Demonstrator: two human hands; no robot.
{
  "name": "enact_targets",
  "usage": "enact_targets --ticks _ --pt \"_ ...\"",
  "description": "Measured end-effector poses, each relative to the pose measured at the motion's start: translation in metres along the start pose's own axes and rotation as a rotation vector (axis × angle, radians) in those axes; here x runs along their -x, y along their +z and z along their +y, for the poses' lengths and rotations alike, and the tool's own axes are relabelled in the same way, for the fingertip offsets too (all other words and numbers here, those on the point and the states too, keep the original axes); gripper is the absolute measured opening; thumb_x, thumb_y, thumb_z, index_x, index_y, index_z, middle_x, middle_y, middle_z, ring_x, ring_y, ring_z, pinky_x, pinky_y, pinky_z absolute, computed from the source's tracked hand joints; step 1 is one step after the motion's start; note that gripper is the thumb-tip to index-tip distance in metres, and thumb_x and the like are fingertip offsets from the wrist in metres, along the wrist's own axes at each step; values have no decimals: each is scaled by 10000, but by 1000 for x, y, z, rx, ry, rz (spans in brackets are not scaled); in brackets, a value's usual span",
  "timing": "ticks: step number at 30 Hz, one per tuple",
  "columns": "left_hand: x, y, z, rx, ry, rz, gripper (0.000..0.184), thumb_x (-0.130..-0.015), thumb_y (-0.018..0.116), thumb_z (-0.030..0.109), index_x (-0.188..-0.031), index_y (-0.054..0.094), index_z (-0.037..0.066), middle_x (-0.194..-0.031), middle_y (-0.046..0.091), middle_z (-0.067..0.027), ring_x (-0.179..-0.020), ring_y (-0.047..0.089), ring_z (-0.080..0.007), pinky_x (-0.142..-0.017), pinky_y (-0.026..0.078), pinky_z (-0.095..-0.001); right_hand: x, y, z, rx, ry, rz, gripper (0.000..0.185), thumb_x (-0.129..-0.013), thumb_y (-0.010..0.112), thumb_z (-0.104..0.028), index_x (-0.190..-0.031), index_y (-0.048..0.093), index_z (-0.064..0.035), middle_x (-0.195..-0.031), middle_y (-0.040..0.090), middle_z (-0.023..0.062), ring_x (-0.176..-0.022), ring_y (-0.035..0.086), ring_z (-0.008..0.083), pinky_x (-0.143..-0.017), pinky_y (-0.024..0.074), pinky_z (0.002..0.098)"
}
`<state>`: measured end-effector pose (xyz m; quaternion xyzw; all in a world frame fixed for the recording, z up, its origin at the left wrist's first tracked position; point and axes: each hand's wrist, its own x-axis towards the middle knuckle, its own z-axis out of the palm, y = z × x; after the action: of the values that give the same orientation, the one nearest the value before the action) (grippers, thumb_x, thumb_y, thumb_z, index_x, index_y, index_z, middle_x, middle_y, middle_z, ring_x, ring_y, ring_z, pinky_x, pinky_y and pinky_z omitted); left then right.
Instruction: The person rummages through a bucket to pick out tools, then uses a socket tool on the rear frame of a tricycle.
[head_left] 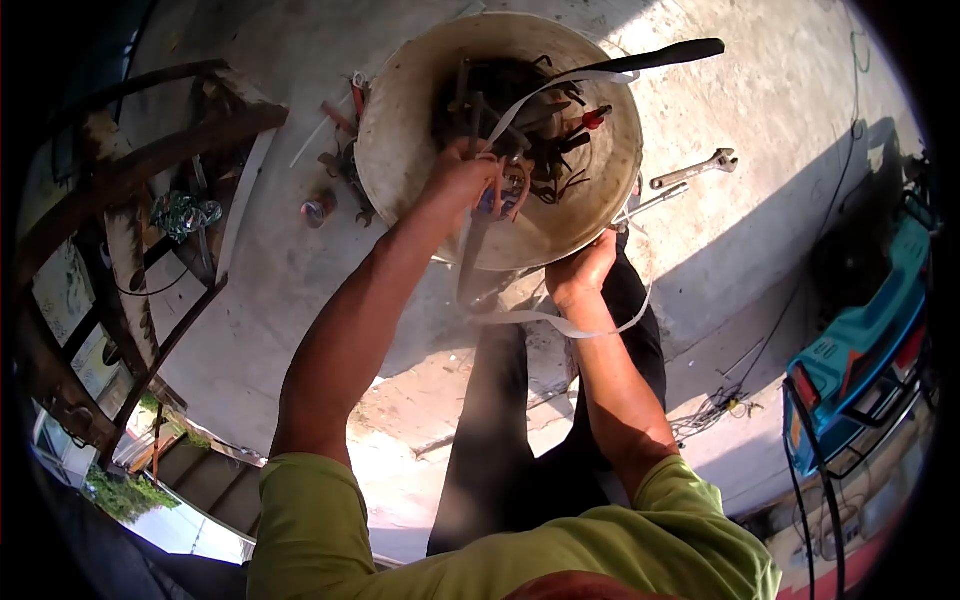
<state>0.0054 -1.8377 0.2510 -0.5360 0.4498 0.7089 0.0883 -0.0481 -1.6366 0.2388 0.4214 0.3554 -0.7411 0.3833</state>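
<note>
Half inside the bucket [395,150], at left, curling fingers of left hand [468,178] around tools [548,118], cannot tell exactly which. At right, touching near rim with right hand [585,268], cannot tell finger opening. Could spill tools by lifting too quickly with strap [520,317] slack across right forearm [625,385].

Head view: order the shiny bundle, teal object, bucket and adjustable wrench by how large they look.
1. Bucket
2. Teal object
3. Shiny bundle and adjustable wrench, too close to rank: the wrench looks longer, the bundle bulkier.
</note>
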Motion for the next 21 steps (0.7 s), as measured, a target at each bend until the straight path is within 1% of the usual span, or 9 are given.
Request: enact_targets --ticks 2,3,6,7,10,13,16,19,21 --pt "9 5 5 -79 75 131 170 -854 610 51 -1024 621 48 -762 607 -31 -664 574 -128 -591 463 -319 1 0 -1 8 16 -16 456 -969 356 -322 -1186 628 -28 -1216 656 115 -1161 576 284 -1051 421 414" --pt "13 10 11 -113 115 196 127 -848 613 60 -973 630 52 -712 600 -21 -658 562 -124 -591 450 -321 -4 -5 1 24 7 -47 504 -956 402 -382 -1267 604 -41 -1284 637 106 -1215 562 297 -1087 420 437" --pt "12 -10 32 -123 99 93 156 -922 597 91 -1062 637 33 -822 648 -46 -686 607 -136 -605 500 -298 -12 -19 5 23 -10 -21 478 -951 398 -363 -1222 624 -40 -1248 653 102 -1189 577 287 -1069 437 428" --pt "13 -14 39 -81 129 91 164 -951 571 112 -1071 636 23 -822 657 -64 -675 608 -142 -613 495 -290 -8 -11 2 -15 4 -16 451 -950 400 -358 -1163 642 -43 -1204 666 95 -1143 593 274 -1038 456 420" --pt "52 -16 77 43 64 128 109 -925 607 123 -979 660 44 -802 666 -46 -701 623 -119 -603 484 -282 -7 -6 3 -12 11 10 443 -949 402 -361 -1147 646 -50 -1188 668 92 -1129 595 271 -1027 460 412" --pt "97 -43 101 106 96 -23 169 -940 600 130 -1066 651 30 -842 689 -57 -738 645 -101 -589 506 -253 -15 -15 7 1 -7 16 467 -955 398 -378 -1204 628 -57 -1214 660 91 -1149 587 278 -1045 448 403" --pt "150 -56 123 67 97 -25 216 -945 595 143 -1122 634 25 -893 696 -67 -702 639 -96 -572 510 -233 -5 4 3 29 0 54 477 -961 394 -387 -1231 613 -61 -1230 648 90 -1161 577 275 -1049 445 395" --pt "205 -48 131 -61 137 245 232 -949 595 163 -1132 631 24 -946 693 -73 -695 638 -96 -577 518 -226 1 15 0 37 12 115 475 -962 392 -383 -1234 611 -61 -1236 645 91 -1163 574 275 -1050 445 395" --pt "231 -68 115 -112 213 289 244 -949 612 197 -1121 624 26 -953 680 -59 -733 640 -79 -601 526 -217 -3 8 1 24 8 121 470 -962 391 -375 -1234 611 -62 -1241 643 91 -1163 574 276 -1050 445 397"
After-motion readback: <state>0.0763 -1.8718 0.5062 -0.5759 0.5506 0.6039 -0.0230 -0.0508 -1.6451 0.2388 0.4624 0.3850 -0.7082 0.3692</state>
